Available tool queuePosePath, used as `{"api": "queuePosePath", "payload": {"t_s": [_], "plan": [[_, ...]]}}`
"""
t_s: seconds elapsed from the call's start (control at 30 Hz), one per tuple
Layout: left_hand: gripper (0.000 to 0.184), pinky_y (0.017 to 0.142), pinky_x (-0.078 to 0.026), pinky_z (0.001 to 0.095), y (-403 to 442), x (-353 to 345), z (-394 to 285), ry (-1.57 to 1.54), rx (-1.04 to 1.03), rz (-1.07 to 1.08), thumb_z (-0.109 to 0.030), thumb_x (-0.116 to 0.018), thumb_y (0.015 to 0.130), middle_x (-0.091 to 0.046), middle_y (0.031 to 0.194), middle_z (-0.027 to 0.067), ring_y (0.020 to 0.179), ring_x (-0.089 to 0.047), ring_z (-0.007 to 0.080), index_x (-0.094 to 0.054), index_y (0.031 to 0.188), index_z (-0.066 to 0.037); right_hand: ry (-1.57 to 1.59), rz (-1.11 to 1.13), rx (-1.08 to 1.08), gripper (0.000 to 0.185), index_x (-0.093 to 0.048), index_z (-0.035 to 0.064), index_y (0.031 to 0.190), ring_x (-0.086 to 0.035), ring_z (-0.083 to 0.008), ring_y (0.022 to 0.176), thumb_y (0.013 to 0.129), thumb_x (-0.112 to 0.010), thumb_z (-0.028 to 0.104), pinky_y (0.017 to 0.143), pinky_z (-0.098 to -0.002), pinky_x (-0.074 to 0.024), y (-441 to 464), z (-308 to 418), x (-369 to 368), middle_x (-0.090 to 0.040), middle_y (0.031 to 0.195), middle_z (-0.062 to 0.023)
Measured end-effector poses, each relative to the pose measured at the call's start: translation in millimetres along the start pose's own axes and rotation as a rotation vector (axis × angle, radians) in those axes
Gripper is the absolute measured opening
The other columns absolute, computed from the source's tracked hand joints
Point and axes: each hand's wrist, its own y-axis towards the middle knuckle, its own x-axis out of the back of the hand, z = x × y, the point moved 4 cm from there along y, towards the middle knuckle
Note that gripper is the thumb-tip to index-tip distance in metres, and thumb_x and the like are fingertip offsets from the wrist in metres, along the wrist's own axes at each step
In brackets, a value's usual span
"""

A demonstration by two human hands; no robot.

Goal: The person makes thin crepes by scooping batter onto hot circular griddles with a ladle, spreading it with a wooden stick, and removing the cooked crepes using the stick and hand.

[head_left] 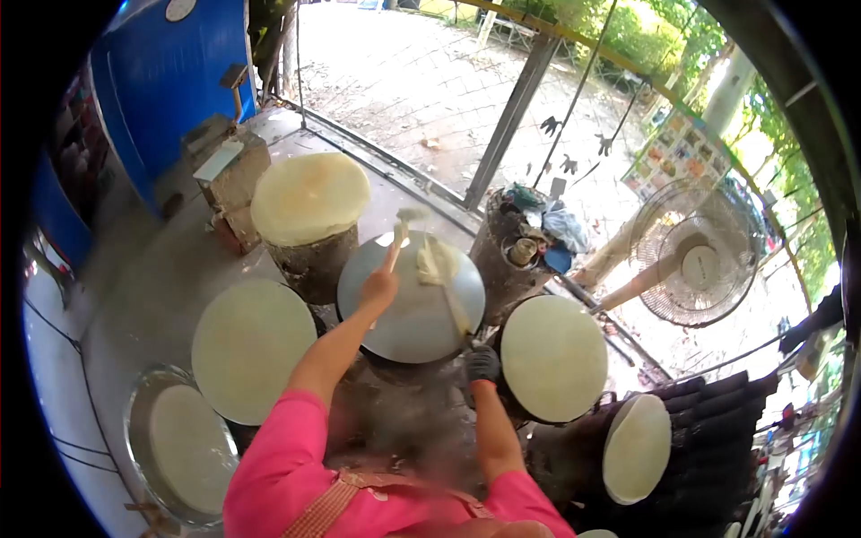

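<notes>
My bare left hand (378, 291) is closed round a wooden-handled tool (394, 247). Its pale head, too blurred to name, is over the far edge of a round grey griddle (386, 323). My right hand (482, 363), in a dark glove, grips a long, thin spatula (457, 309) that reaches in from the griddle's near right side. A crumpled, pale piece of crepe (437, 262) lies on the griddle at the spatula's far end. The rest of the griddle's visible surface is bare.
Round griddles covered with pale crepes (255, 351) (554, 359) flank the middle one. Another crepe (310, 199) lies at the back left, one more (638, 448) at the right. A metal basin (143, 394) holds pale batter. A fan (695, 260) and a cluttered drum (502, 242) stand beyond.
</notes>
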Motion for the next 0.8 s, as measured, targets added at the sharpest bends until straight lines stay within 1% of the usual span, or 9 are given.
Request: {"api": "queuePosePath", "payload": {"t_s": [0.1, 0.13, 0.2, 0.33, 0.43, 0.5, 0.67, 0.73, 0.8], "plan": [[0.069, 0.065, -0.044, 0.0412, 13.2, 56.8, -15.6, -0.257, -0.071, -0.227, -0.007, -0.041, 0.071, -0.044, 0.124, 0.0155, 0.077, -0.056, 0.0367, -0.020, 0.135, -0.024, 0.540, 0.318, -0.545, 0.030, -0.063, 0.0047, 0.086, -0.059, -0.0282, 0.070, 0.076, -0.057, 0.032, 0.069, -0.0403, -0.0447, 23.1, -12.8, 0.9, -0.062, 0.076, -0.0142], [0.069, 0.061, -0.044, 0.0398, 10.4, 67.3, -11.4, -0.328, -0.125, -0.206, -0.006, -0.042, 0.071, -0.048, 0.117, 0.0151, 0.071, -0.056, 0.0334, -0.022, 0.134, -0.024, 0.690, 0.155, -0.293, 0.035, -0.064, 0.0058, 0.092, -0.059, -0.0243, 0.063, 0.084, -0.046, 0.035, 0.066, -0.0340, -0.0460, 21.0, -0.1, -0.8, -0.063, 0.075, -0.0144], [0.068, 0.054, -0.044, 0.0370, -14.1, 80.7, 21.3, -0.491, -0.201, -0.149, -0.006, -0.043, 0.070, -0.058, 0.105, 0.0144, 0.059, -0.056, 0.0267, -0.026, 0.134, -0.022, 0.486, 0.087, -0.478, 0.039, -0.061, -0.0001, 0.098, -0.060, -0.0230, 0.066, 0.082, -0.049, 0.034, 0.068, -0.0322, -0.0460, 33.6, 42.4, -31.1, -0.063, 0.080, -0.0167], [0.071, 0.033, -0.035, 0.0268, -128.9, 80.0, 94.8, -0.597, 0.210, 0.237, 0.001, -0.042, 0.067, -0.046, 0.054, 0.0032, 0.035, -0.040, 0.0118, -0.031, 0.132, -0.023, 0.234, 0.008, 0.031, 0.043, -0.059, -0.0026, 0.095, -0.060, -0.0281, 0.064, 0.080, -0.048, 0.036, 0.064, -0.0353, -0.0471, 88.1, 29.0, -46.6, -0.064, 0.076, -0.0163], [0.071, 0.032, -0.034, 0.0267, -193.6, 91.2, 135.5, -0.672, 0.357, 0.261, 0.001, -0.043, 0.066, -0.042, 0.050, 0.0013, 0.035, -0.039, 0.0116, -0.031, 0.132, -0.023, 0.254, 0.331, -0.613, 0.040, -0.057, -0.0034, 0.098, -0.059, -0.0287, 0.070, 0.081, -0.046, 0.031, 0.067, -0.0351, -0.0473, 48.1, -6.9, -7.1, -0.061, 0.088, -0.0213], [0.070, 0.032, -0.033, 0.0261, -208.9, 102.5, 138.6, -0.653, 0.395, 0.267, 0.001, -0.043, 0.067, -0.040, 0.049, 0.0006, 0.035, -0.037, 0.0110, -0.031, 0.132, -0.023, 0.709, 0.062, -0.424, 0.030, -0.062, 0.0017, 0.091, -0.059, -0.0232, 0.077, 0.083, -0.045, 0.026, 0.070, -0.0357, -0.0457, 32.5, -36.1, -135.3, -0.060, 0.093, -0.0178], [0.067, 0.032, -0.032, 0.0258, -215.6, 105.6, 144.1, -0.615, 0.435, 0.221, -0.001, -0.045, 0.070, -0.038, 0.050, 0.0006, 0.035, -0.036, 0.0106, -0.031, 0.132, -0.022, 0.288, -0.137, 0.239, 0.025, -0.065, 0.0024, 0.089, -0.060, -0.0178, 0.073, 0.080, -0.050, 0.021, 0.070, -0.0333, -0.0457, 64.9, 5.8, -104.5, -0.065, 0.083, -0.0079], [0.066, 0.033, -0.033, 0.0262, -213.6, 106.8, 146.9, -0.569, 0.413, 0.248, -0.001, -0.045, 0.070, -0.042, 0.055, 0.0021, 0.036, -0.036, 0.0110, -0.033, 0.132, -0.022, 0.653, 0.171, -0.461, 0.025, -0.064, 0.0060, 0.081, -0.061, -0.0199, 0.074, 0.083, -0.045, 0.023, 0.069, -0.0293, -0.0478, 30.7, 26.2, 7.5, -0.065, 0.078, -0.0097], [0.068, 0.033, -0.034, 0.0264, -214.6, 105.1, 145.5, -0.553, 0.371, 0.234, 0.000, -0.045, 0.069, -0.043, 0.056, 0.0031, 0.037, -0.038, 0.0117, -0.031, 0.132, -0.021, 0.598, 0.151, -0.404, 0.023, -0.061, 0.0051, 0.092, -0.059, -0.0172, 0.074, 0.080, -0.051, 0.022, 0.064, -0.0293, -0.0465, 34.3, -1.6, -44.6, -0.064, 0.079, -0.0095]]}}
